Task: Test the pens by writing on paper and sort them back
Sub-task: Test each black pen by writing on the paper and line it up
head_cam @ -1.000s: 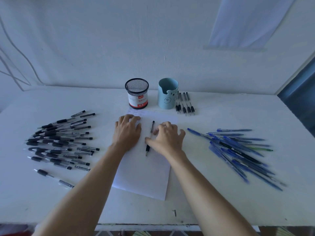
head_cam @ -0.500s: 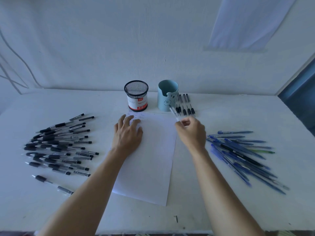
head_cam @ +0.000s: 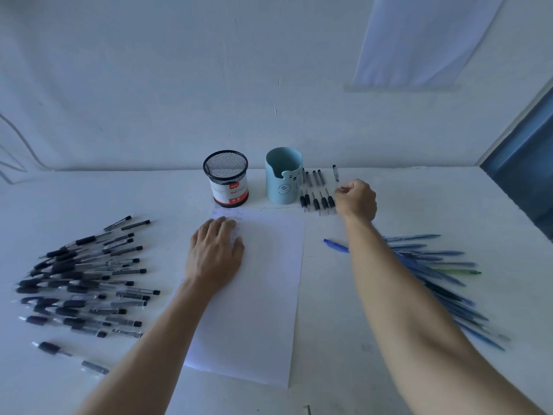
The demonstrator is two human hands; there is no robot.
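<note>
A white sheet of paper [head_cam: 263, 295] lies in the middle of the table, with faint writing at its top edge. My left hand [head_cam: 215, 253] rests flat on the sheet's upper left part, fingers straight. My right hand [head_cam: 356, 199] is at the back right, fingers curled, pinching a black pen [head_cam: 335, 172] whose upper end sticks out beyond the fingers. That pen is just right of a short row of black pens [head_cam: 316, 193] lying beside the light blue cup [head_cam: 282, 178]. A black mesh pen holder [head_cam: 226, 178] stands left of the cup.
Several black pens [head_cam: 86, 283] are spread out on the left of the table. Several blue pens [head_cam: 437, 271] lie on the right, partly under my right forearm. The wall is close behind the two holders.
My right hand picked the black pen up from the paper and carried it to the back right, beside the row by the blue cup. My left hand stayed on the paper.
</note>
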